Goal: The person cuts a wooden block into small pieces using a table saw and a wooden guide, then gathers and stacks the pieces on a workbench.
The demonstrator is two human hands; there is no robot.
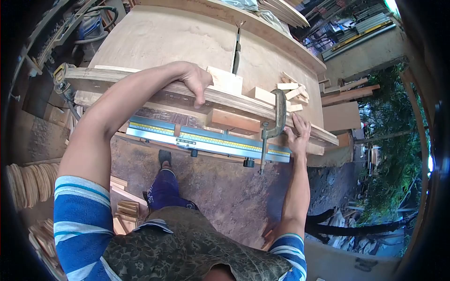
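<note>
My left hand (pixel 193 80) reaches over a long layered plywood fence (pixel 159 92), its thumb down on the near face. Its fingers are mostly hidden behind, closed around the left end of a pale wooden block (pixel 226 83) lying against the fence's far side. My right hand (pixel 298 134) rests on the fence's right part, fingers stretched and thumb apart, beside a metal C-clamp (pixel 280 113) fastened over the fence. Small wood offcuts (pixel 295 92) and another pale block (pixel 262 95) lie beyond. A reddish wood block (pixel 233 121) sits on the near side.
A blue rail with a yellow scale (pixel 211 140) runs along the near edge of the plywood table (pixel 154 40). A dark slot (pixel 236 51) cuts through the tabletop. Another clamp (pixel 62 79) grips the fence's left end. Stacked wood pieces (pixel 126 211) stand at lower left.
</note>
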